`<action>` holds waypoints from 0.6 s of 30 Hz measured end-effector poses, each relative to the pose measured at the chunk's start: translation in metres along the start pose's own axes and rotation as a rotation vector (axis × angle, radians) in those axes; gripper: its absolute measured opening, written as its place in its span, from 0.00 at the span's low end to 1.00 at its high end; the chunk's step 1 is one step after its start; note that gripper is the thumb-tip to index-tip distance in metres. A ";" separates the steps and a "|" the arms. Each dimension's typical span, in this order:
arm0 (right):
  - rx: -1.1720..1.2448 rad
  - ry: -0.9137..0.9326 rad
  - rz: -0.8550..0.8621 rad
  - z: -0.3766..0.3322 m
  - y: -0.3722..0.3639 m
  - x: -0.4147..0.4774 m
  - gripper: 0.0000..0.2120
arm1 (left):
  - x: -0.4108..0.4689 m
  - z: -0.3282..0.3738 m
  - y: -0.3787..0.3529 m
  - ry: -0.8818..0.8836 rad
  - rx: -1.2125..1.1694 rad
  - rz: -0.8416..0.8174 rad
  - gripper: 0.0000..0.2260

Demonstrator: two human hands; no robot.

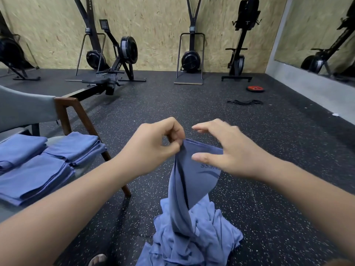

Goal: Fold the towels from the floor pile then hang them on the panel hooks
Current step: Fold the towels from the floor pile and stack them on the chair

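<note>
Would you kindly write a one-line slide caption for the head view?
Left hand pinches a blue towel above the floor pile; open right hand beside it.

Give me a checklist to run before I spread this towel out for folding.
1. Left hand pinches the towel at its top edge: ok.
2. Right hand grips that edge: not ok; its fingers are spread, not closed on the cloth.
3. Towel lifted clear of the floor pile: not ok; its lower end hangs into the pile.
4. Towel untwisted: not ok; it hangs bunched and twisted.
5. Folded towels lie neatly on the chair: ok.
</note>
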State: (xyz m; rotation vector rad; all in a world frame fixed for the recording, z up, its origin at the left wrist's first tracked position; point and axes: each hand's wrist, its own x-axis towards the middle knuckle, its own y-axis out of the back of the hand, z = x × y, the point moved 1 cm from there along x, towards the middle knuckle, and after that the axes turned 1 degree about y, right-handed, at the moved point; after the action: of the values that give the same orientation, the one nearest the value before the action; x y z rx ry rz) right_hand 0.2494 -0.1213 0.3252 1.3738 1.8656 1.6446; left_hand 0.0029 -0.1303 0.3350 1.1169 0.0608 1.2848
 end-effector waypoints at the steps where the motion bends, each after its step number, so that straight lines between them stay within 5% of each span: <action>1: 0.085 0.021 -0.007 -0.004 -0.005 0.001 0.30 | 0.000 0.001 -0.003 -0.021 -0.010 -0.033 0.09; 7: 0.333 0.017 0.024 -0.008 -0.015 0.002 0.03 | 0.000 0.001 -0.012 -0.006 -0.082 -0.068 0.10; 13: 0.376 0.031 0.061 -0.007 -0.010 0.005 0.07 | -0.007 -0.011 -0.041 0.194 -0.430 -0.106 0.11; 18: 0.498 -0.021 0.084 0.004 -0.013 0.009 0.10 | -0.015 -0.020 -0.069 0.299 -0.487 -0.109 0.13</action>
State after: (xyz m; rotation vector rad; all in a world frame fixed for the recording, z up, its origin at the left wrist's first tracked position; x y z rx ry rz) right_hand 0.2421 -0.1103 0.3153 1.6628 2.3354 1.2350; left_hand 0.0353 -0.1208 0.2699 0.4962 0.0278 1.2712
